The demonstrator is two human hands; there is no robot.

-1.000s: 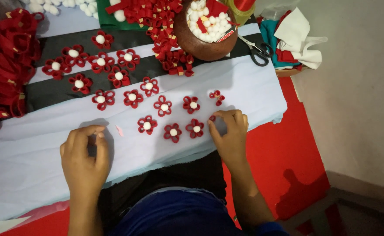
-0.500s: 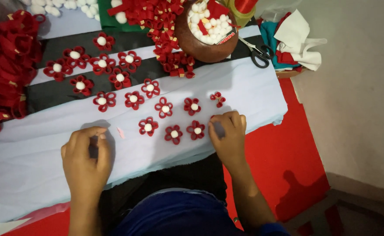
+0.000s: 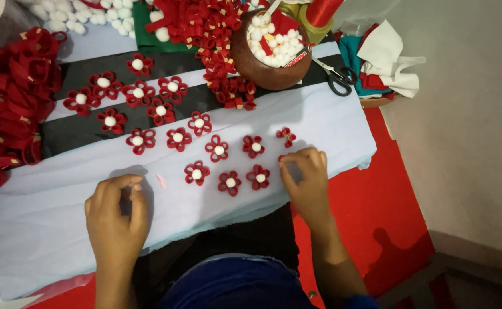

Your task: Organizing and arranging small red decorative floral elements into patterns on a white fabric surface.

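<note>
Brown clay pot (image 3: 262, 68) holds white cotton balls (image 3: 271, 43).

The curled right hand (image 3: 303, 177) is covering whatever small red piece sits under its fingertips, so only a sliver is showing. The left hand (image 3: 116, 214) is hiding what its bent fingers are pinching (too small to tell). The heap of red ribbon loops (image 3: 8, 109) is running off the left edge, and the red thread spool (image 3: 324, 11) is being cut off at the top.
</note>
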